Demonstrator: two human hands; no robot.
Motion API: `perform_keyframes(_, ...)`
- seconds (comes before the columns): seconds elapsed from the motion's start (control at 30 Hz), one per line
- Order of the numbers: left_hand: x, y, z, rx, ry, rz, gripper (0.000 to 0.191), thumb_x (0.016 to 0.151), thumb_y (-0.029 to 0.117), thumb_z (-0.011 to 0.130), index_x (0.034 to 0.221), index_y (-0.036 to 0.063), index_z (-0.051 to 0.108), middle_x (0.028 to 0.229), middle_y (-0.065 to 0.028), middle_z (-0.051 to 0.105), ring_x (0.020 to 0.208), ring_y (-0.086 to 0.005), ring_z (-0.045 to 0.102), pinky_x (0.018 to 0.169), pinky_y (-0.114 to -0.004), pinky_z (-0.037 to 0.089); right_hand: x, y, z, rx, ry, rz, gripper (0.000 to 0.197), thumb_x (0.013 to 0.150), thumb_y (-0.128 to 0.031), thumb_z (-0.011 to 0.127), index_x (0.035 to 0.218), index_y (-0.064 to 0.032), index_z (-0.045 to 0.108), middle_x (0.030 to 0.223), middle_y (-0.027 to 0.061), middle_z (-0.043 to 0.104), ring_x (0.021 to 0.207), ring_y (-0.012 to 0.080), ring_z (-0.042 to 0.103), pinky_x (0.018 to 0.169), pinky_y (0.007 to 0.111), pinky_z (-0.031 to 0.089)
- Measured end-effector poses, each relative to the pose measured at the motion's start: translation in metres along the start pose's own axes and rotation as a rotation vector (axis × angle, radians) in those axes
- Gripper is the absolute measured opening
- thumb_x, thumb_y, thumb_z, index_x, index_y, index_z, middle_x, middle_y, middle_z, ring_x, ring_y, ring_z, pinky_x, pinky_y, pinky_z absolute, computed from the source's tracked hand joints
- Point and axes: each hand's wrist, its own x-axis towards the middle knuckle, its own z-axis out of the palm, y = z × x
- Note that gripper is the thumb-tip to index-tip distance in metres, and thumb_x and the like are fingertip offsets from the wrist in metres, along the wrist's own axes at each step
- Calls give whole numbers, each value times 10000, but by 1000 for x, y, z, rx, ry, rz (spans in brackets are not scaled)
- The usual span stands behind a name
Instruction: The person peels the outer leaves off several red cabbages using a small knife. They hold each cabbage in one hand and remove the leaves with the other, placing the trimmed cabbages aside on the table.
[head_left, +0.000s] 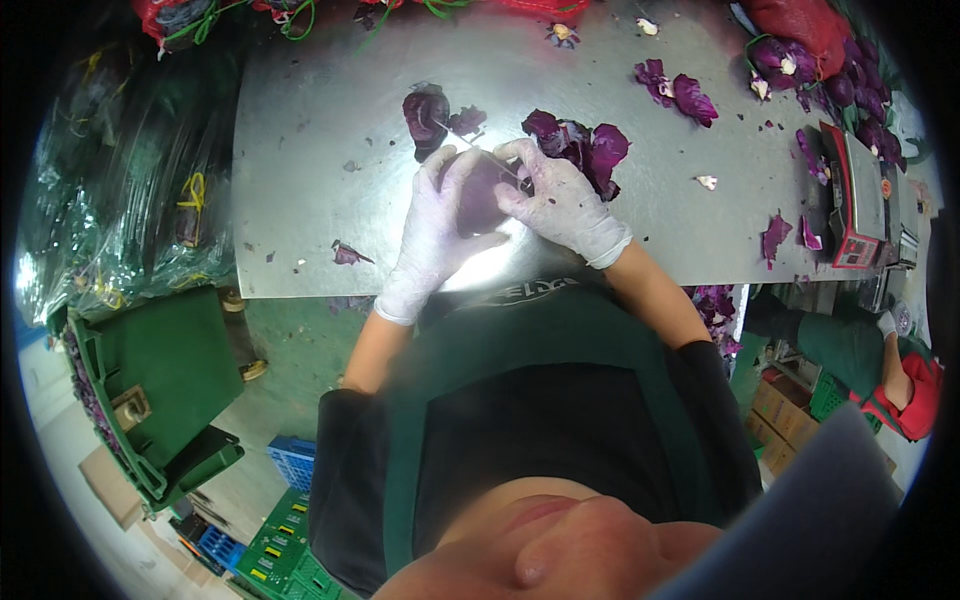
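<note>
My left hand (442, 225), in a whitish glove, holds a round red cabbage (478, 196) from its left side, with the thumb near its lower edge. Gloved too, my right hand (564, 196) is at the cabbage's right side, its thumb and fingers curled around a thin, narrow tool (487, 155). That tool is seen edge-on and slants to the upper left across the cabbage's far side; its exact kind is unclear. Loose dark purple leaves (426, 120) lie beyond my left hand, and a heap of curled cabbage leaves (581, 146) lies just beyond my right hand.
A metal table (315, 187) bears scattered leaf scraps. Red net bags (806, 30) and cabbages are at the far right, near a red-framed device (855, 199). At left stand film-wrapped goods (142, 172) and a green bin (169, 367); green crates (277, 540) are below. A co-worker (847, 352) is at right.
</note>
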Motion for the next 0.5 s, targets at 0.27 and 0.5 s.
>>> perform_keyframes(0.27,-11,-17,11,-499,75,-150,1014,629,143,933,1493,69,407,1473,-135,441,1370,-287,449,1163,-422,364,-3,15,-26,87,26,224,294,850,-107,622,1144,-89,618,828,171,671,743,271,682,682,399,541)
perform_keyframes(0.5,-5,5,1,-1243,-3,-279,1010,632,100,903,1494,56,378,1434,-126,504,1323,-293,521,1120,-452,445,2,63,-77,-121,337,110,234,854,-105,616,1085,-86,643,898,164,721,799,295,707,752,392,558)
